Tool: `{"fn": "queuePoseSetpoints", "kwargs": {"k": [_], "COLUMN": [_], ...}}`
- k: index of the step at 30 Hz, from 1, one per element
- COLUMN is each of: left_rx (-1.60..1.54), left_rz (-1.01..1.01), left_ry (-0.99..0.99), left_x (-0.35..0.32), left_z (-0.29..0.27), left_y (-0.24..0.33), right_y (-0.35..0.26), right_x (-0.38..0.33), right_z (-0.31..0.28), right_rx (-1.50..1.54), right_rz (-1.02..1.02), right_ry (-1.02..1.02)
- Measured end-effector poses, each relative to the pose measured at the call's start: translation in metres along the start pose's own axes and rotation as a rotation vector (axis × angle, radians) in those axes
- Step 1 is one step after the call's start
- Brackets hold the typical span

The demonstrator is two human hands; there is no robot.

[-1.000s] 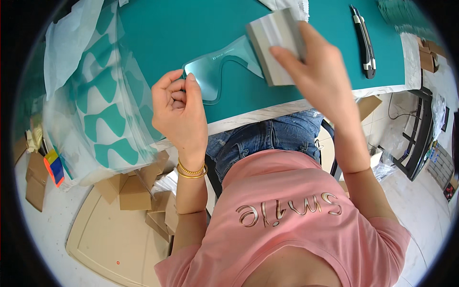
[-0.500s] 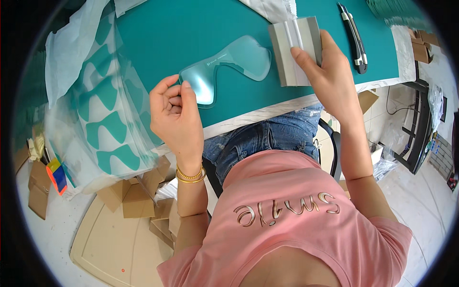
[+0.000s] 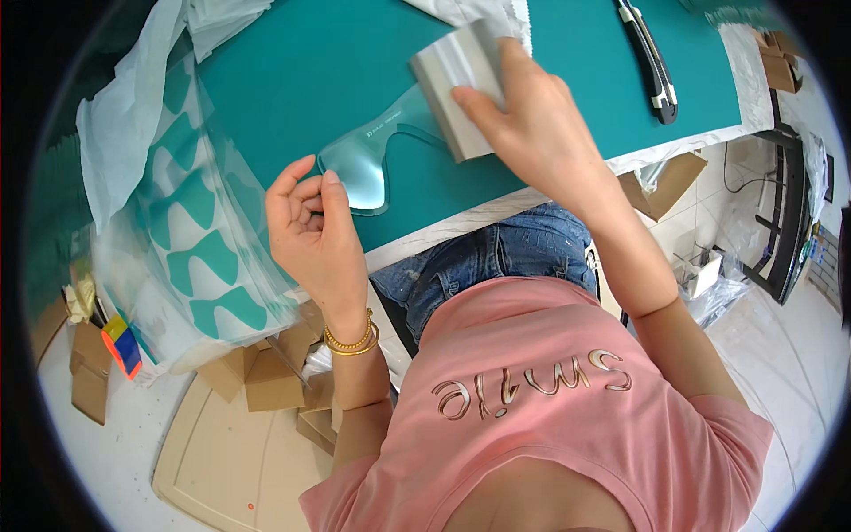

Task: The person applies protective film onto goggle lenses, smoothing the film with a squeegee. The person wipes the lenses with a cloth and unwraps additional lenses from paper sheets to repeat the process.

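Observation:
A clear one-piece visor lens (image 3: 362, 177) lies on the green mat. Its right part is hidden under a pale grey squeegee block (image 3: 454, 84). My right hand (image 3: 532, 106) grips that block, thumb on the near face and fingers round the far edge. At the lens's left end, my left hand (image 3: 312, 204) has thumb and index finger pinched at the rim, the other fingers curled in. To the left, a clear plastic sheet (image 3: 199, 230) bears a column of green-looking visor-shaped cutouts.
A black utility knife (image 3: 651, 66) lies at the right of the green mat (image 3: 292, 62). White cloth (image 3: 470, 11) sits at the far side, with white paper (image 3: 133, 106) at the left. Cardboard boxes (image 3: 275, 381) stand below the table's left end. The marbled table edge (image 3: 425, 235) runs before me.
My right hand has brought the squeegee block leftward, over the right part of the lens. My left hand stays at the lens's left end. The whole view has shifted slightly.

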State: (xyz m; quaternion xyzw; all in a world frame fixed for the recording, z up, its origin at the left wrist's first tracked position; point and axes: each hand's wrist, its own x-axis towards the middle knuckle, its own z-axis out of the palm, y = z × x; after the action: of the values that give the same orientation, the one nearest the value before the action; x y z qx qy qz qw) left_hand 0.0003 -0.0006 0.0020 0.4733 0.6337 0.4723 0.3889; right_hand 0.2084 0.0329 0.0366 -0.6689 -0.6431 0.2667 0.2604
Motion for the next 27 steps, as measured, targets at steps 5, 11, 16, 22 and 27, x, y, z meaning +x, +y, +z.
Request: {"fn": "queuePoseSetpoints", "kwargs": {"k": [5,11,16,22,27], "left_rx": [-0.005,-0.014,-0.182,-0.116,-0.1], "left_rz": [0.007,-0.02,0.021,-0.085,-0.12], "left_ry": [0.033,0.023,0.029,0.014,0.02], "left_x": [0.001,0.002,0.001,-0.002,-0.005], "left_z": [0.001,0.001,0.008,-0.006,-0.014], "left_y": [0.0,0.01,0.038,0.013,0.002], "right_y": [0.003,0.007,0.002,-0.016,-0.017], "right_x": [0.015,0.017,0.021,0.031,0.039], "right_z": [0.005,0.003,0.009,0.025,0.021], "right_rx": [0.045,-0.005,-0.035,0.008,0.054], "right_rz": [-0.065,-0.017,-0.056,-0.162,-0.214], "right_ry": [-0.106,-0.045,-0.059,-0.114,-0.209]}}
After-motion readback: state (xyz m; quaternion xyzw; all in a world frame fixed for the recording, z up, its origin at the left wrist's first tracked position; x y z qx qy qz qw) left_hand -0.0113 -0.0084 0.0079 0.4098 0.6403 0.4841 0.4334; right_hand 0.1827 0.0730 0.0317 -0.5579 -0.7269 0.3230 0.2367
